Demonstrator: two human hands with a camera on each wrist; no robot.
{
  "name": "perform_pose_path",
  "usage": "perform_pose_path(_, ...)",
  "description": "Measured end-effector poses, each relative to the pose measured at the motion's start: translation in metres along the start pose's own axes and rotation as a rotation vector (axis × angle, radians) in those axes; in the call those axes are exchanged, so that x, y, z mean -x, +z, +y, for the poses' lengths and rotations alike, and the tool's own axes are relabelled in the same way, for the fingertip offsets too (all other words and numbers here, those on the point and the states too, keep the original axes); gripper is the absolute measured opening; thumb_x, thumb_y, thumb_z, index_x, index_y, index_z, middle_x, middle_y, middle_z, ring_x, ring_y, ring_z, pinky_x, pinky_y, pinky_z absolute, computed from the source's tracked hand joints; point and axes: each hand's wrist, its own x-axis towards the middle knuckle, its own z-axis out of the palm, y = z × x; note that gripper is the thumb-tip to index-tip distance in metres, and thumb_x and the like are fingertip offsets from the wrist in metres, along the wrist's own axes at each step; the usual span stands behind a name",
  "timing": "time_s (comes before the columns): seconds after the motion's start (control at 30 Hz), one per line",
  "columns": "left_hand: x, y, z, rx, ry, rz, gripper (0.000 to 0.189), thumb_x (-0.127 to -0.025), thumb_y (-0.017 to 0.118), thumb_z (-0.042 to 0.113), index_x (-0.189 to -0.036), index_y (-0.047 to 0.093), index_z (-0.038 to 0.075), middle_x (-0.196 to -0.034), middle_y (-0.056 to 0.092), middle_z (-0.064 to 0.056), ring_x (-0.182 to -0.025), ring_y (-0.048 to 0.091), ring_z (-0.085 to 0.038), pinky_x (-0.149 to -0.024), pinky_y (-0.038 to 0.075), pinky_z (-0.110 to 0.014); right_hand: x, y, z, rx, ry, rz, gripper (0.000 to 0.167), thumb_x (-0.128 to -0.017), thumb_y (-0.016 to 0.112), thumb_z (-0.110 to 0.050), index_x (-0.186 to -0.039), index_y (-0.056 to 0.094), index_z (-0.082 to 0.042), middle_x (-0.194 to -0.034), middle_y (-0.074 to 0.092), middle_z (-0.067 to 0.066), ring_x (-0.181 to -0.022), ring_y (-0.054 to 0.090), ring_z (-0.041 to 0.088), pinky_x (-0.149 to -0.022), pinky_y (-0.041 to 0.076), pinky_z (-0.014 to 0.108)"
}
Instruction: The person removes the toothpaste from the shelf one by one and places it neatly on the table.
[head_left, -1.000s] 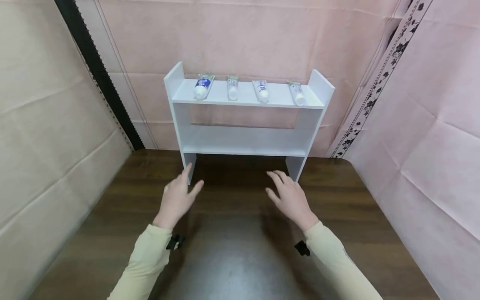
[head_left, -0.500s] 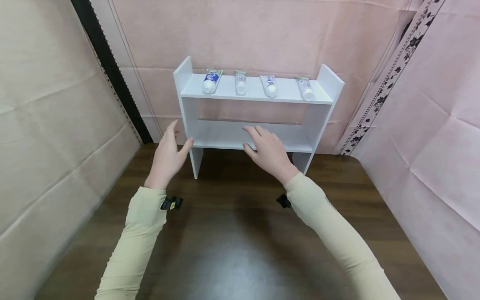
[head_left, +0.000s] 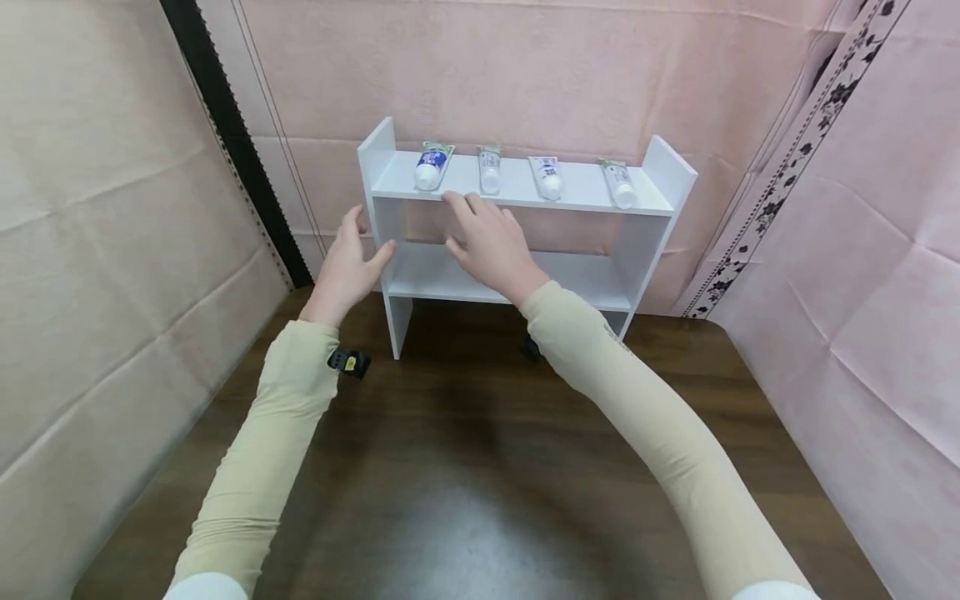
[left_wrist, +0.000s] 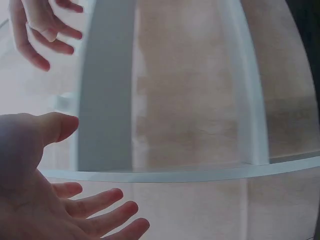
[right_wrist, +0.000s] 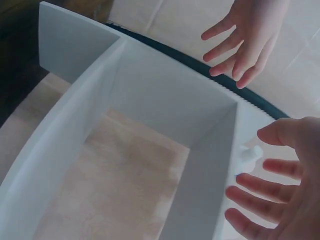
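On the upper board of a white two-tier shelf (head_left: 581,275) lie several squeeze tubes, caps facing me. The leftmost is a blue-and-white tube (head_left: 431,169); rightward come a whitish tube (head_left: 490,175), a white tube (head_left: 550,182) and a pale tube (head_left: 619,185). My left hand (head_left: 345,271) is beside the shelf's left side panel, fingers spread, holding nothing. My right hand (head_left: 493,248) hovers before the upper board, below the two left tubes, fingers extended and nothing held. In the right wrist view, a white cap (right_wrist: 251,153) shows just beyond the right hand (right_wrist: 292,192).
The shelf stands at the back of a dark wooden table (head_left: 450,467). Pale cloth (head_left: 540,75) hangs behind it and on both sides. A black strip (head_left: 232,142) runs down the left corner, a floral border (head_left: 810,142) down the right.
Both hands have risen and reached forward from near the shelf's feet. The right hand has also moved left, toward the two left tubes. The tubes still lie on the upper board.
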Motion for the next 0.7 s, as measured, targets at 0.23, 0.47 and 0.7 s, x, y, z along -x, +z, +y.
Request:
perform_pose_path(0.23, -0.02, 0.003, -0.004, 0.105, 0.018, 0.039, 0.079, -0.098, 0.048, 0.046, -0.157, 0.004, 0.017, -0.156, 0.026, -0.02, -0.14, 0.033, -0.038, -0.11, 0.033, -0.056, -0.024, 0.008, -0.004, 0.037, -0.012, -0.016, 0.064, -0.092, 0.058, -0.019, -0.151, 0.033, -0.015, -0.144, 0.046, 0.016, -0.131, 0.046, 0.031, -0.103, 0.042, 0.046)
perform_pose_path(0.47, -0.041, -0.001, 0.002, 0.209, 0.046, 0.109, 0.073, -0.098, 0.048, 0.045, -0.156, 0.008, 0.029, -0.16, 0.023, -0.01, -0.145, 0.028, -0.031, -0.115, 0.029, -0.051, -0.047, 0.012, -0.01, 0.05, 0.052, -0.159, 0.079, -0.095, 0.059, -0.031, -0.157, 0.013, -0.017, -0.16, 0.022, 0.018, -0.145, 0.028, 0.032, -0.113, 0.032, 0.047)
perform_pose_path(0.7, -0.056, 0.003, 0.015, 0.412, -0.032, 0.173, 0.065, -0.099, 0.049, 0.04, -0.152, 0.012, 0.044, -0.151, 0.036, -0.011, -0.136, 0.042, -0.025, -0.107, 0.039, -0.049, -0.057, 0.018, -0.014, 0.04, 0.114, -0.137, 0.078, -0.094, 0.056, -0.03, -0.156, 0.013, -0.012, -0.158, 0.027, 0.013, -0.144, 0.029, 0.027, -0.108, 0.031, 0.044)
